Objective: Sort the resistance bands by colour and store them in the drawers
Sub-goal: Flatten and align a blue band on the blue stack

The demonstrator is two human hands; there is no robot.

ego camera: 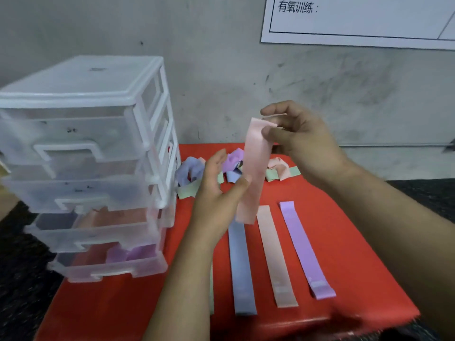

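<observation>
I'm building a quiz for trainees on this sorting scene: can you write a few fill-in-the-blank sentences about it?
1. Both hands, the left hand and right hand, hold up a ____ band.
2. The flat band farthest right on the red surface is ____.
3. The clear drawer unit stands to the ____ of the flat bands.

Missing words: pink; purple; left

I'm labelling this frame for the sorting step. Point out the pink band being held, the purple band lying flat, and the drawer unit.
pink band (253,168), head view, middle of the hanging strip.
purple band (304,247), head view, middle of its length.
drawer unit (73,82), head view, its white top panel.
</observation>
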